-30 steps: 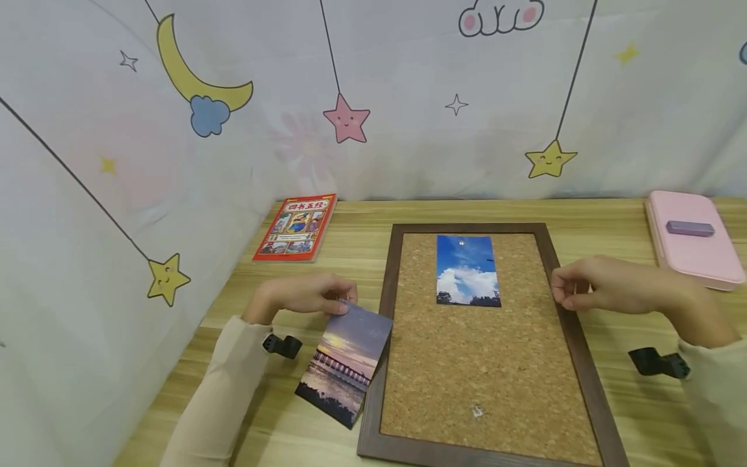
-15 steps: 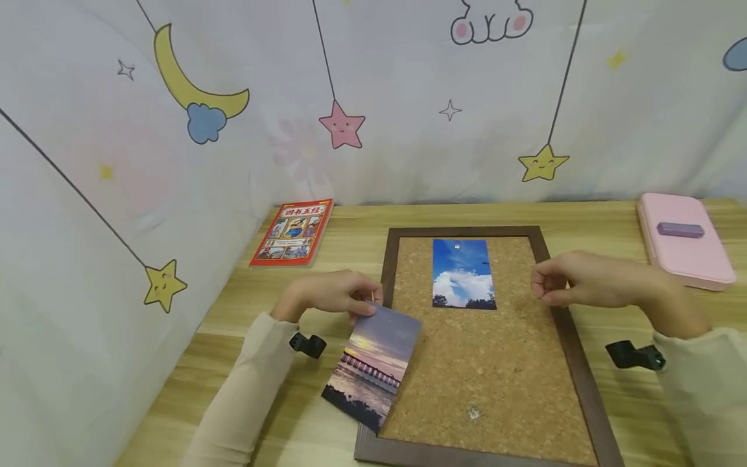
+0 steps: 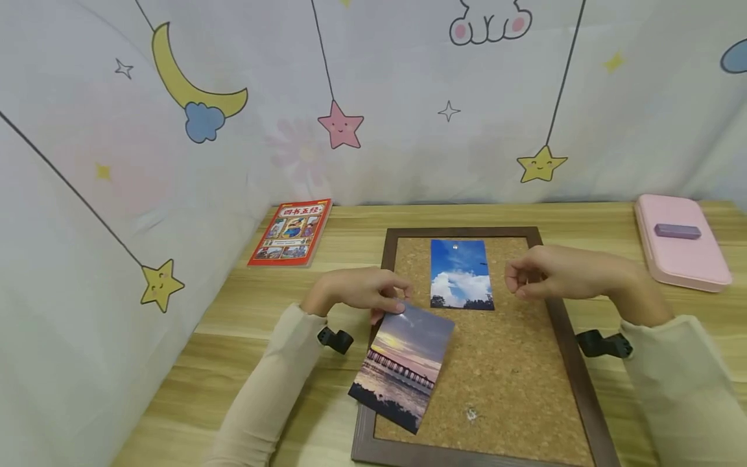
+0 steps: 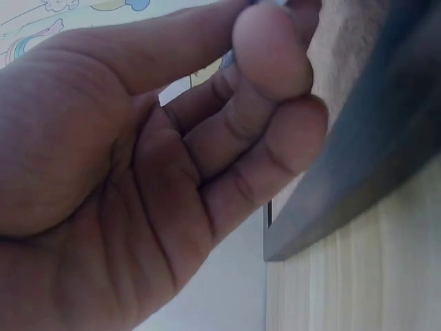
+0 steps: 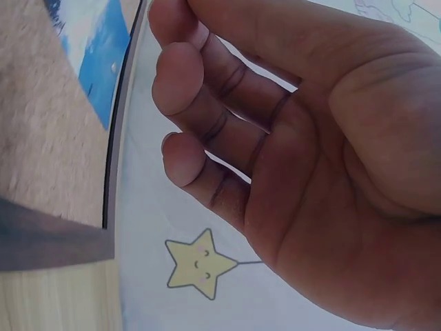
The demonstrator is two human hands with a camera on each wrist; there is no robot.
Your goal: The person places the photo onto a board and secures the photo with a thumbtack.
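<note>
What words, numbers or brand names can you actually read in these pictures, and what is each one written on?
"四书五经": the title across the top of the red book's cover.
Too small to read: the smaller print on that same cover, including the pale strip.
I can make out no writing on the sunset photo, the sky photo, the cork board or the pink case.

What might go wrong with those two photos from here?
The sunset photo, pinched only near an upper corner by the left hand, might slip or swing. It is tilted, so it could end up crooked on the cork board. The sky photo seems held by one pin near its top; the nearby right hand might knock it askew.
</note>
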